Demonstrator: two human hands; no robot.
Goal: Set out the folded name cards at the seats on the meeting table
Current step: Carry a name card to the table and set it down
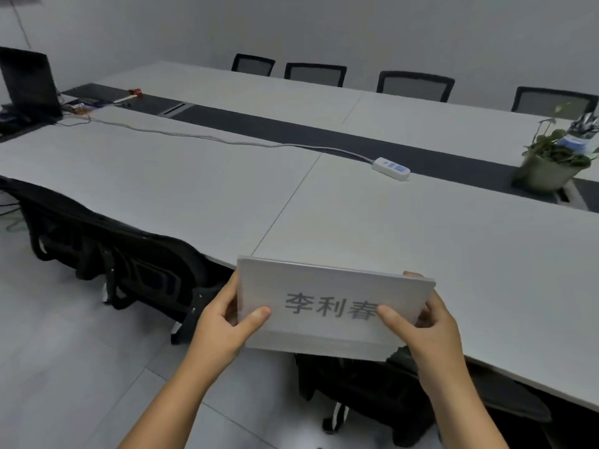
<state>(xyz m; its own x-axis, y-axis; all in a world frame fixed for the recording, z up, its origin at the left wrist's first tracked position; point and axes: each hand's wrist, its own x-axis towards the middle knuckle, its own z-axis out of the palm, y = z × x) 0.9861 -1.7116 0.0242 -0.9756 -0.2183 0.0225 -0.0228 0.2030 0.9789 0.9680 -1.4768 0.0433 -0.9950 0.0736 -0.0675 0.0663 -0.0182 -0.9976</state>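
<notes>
I hold a stack of white folded name cards (327, 286) in front of me, over the near edge of the long grey meeting table (194, 189). The top card shows grey printed characters facing me. My left hand (223, 322) grips the stack's left edge with the thumb on its face. At the right edge my right hand (424, 328) grips the stack, thumb beside the characters. No card stands on the table.
Black office chairs are tucked in at the near side (129, 264) and under the cards (372, 390); more chairs line the far side (415, 85). A white power strip (390, 169) with cable, a potted plant (551, 163) and a laptop (29, 82) sit on the table.
</notes>
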